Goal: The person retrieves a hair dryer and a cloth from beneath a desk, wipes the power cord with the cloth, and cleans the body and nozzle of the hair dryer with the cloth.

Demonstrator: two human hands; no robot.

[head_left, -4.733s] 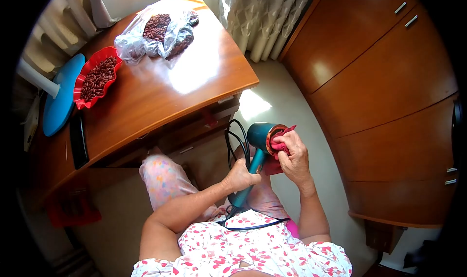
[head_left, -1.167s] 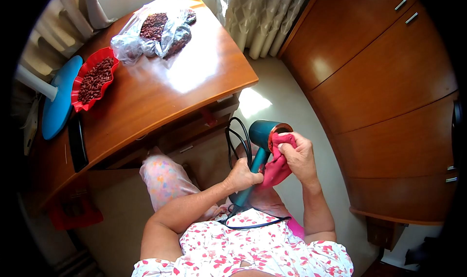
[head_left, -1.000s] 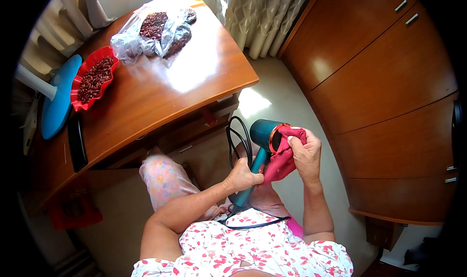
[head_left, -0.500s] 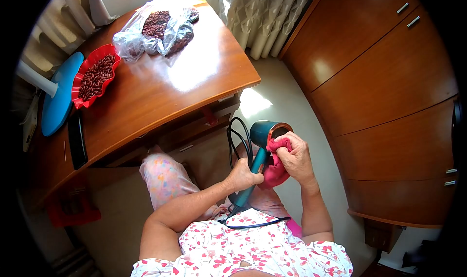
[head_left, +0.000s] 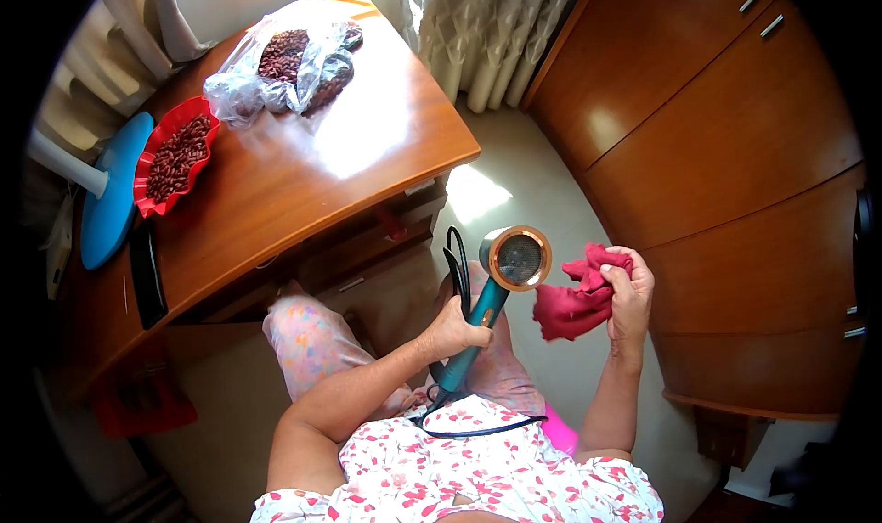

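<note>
My left hand [head_left: 452,328] is wrapped round the handle of a teal hair dryer [head_left: 496,293], along with part of its looped black cord [head_left: 457,264]. The dryer's copper-rimmed mesh end faces up toward me. To its right, my right hand [head_left: 630,295] pinches a crumpled dark-red cloth [head_left: 577,304], which hangs toward the dryer with a small gap between them. More of the cord curves across my lap below the handle.
On the wooden desk [head_left: 367,188] lie a red scalloped dish [head_left: 210,134] of dark red beans, plastic bags [head_left: 317,59] holding more beans, a blue round base [head_left: 115,192] and a black flat object [head_left: 145,275]. Wooden cabinets [head_left: 717,156] stand at the right.
My right hand has drawn the cloth away to the right from the dryer. The dryer has turned, so its mesh end now shows fully. My left hand keeps its hold.
</note>
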